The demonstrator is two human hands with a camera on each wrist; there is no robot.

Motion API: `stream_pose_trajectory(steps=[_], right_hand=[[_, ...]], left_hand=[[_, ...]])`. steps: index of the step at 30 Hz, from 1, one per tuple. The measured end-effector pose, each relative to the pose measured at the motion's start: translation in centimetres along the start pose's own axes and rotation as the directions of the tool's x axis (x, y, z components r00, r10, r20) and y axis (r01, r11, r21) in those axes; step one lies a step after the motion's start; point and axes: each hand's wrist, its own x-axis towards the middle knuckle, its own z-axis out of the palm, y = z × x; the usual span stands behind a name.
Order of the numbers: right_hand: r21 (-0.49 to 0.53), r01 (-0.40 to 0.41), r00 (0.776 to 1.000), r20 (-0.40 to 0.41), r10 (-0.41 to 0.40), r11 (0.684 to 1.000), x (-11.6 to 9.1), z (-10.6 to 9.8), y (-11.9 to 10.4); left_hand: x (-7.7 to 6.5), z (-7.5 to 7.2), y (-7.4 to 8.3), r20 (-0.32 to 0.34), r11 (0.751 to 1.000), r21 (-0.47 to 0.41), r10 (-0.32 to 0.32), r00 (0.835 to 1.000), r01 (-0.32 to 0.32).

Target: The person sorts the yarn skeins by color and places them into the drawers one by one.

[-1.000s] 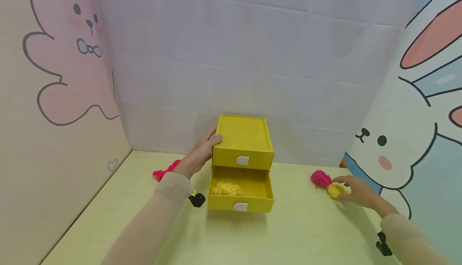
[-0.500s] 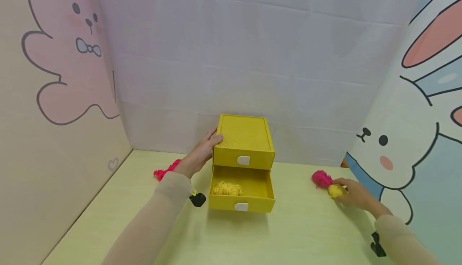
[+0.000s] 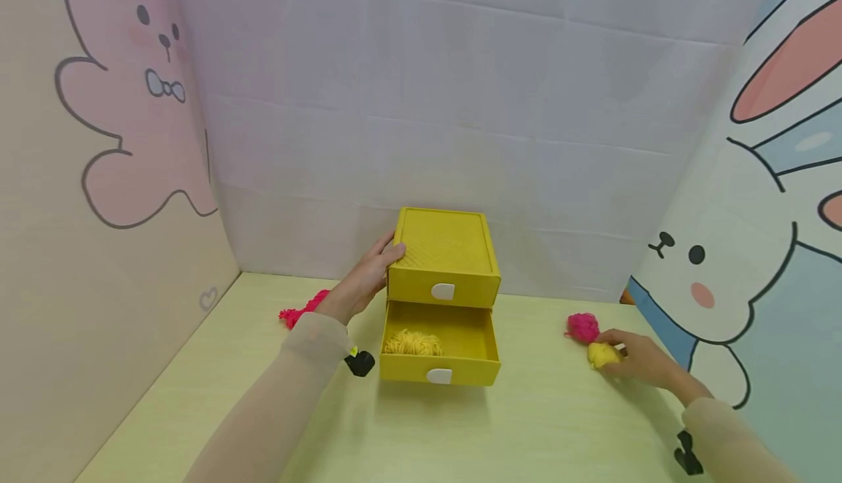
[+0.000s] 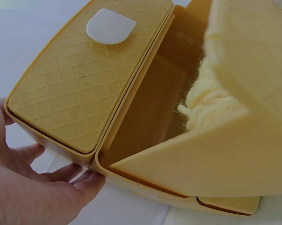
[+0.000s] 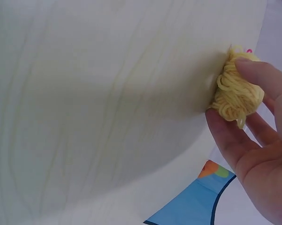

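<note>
A yellow two-tier drawer box (image 3: 447, 240) stands against the back wall, its lower drawer (image 3: 470, 372) pulled out and its upper one closed. Pale yellow yarn (image 3: 413, 344) lies in the left of that lower drawer. My left hand (image 3: 358, 289) grips the box's left side, thumb over the top edge and fingers along the side wall. On the right, my right hand (image 3: 647, 359) pinches a small yellow yarn ball (image 5: 239, 91) between thumb and fingers, low over the table. Just beyond it sits a pink yarn ball (image 3: 582, 327).
Red-pink yarn (image 3: 302, 311) lies left of the box, partly hidden by my left arm. The table (image 3: 526, 424) is bounded by a white back sheet (image 3: 460, 103) and side panels with a pink bear (image 3: 141, 118) and a white rabbit (image 3: 723, 271).
My right hand has closed its fingers on the yellow yarn ball and shifted it slightly left. The pink ball beside it has moved a little. My left hand keeps its place on the box.
</note>
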Motion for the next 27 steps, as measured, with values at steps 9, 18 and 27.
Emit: stream_pose_trajectory(steps=[9,18,27], right_hand=[[-0.020,0.107,0.994,-0.003,-0.107,0.994,0.0,0.1,-2.0],[-0.006,0.163,0.987,-0.012,-0.163,0.987,0.3,-0.5,-6.2],[0.010,0.300,0.953,-0.044,-0.299,0.954,0.9,-1.2,-11.2]], left_hand=[[0.0,0.0,0.1,-0.001,1.000,0.000,0.003,1.000,-0.003],[0.3,-0.3,0.0,0.005,1.000,0.002,-0.002,1.000,0.002],[0.7,-0.4,-0.1,0.023,1.000,-0.003,0.009,1.000,-0.009]])
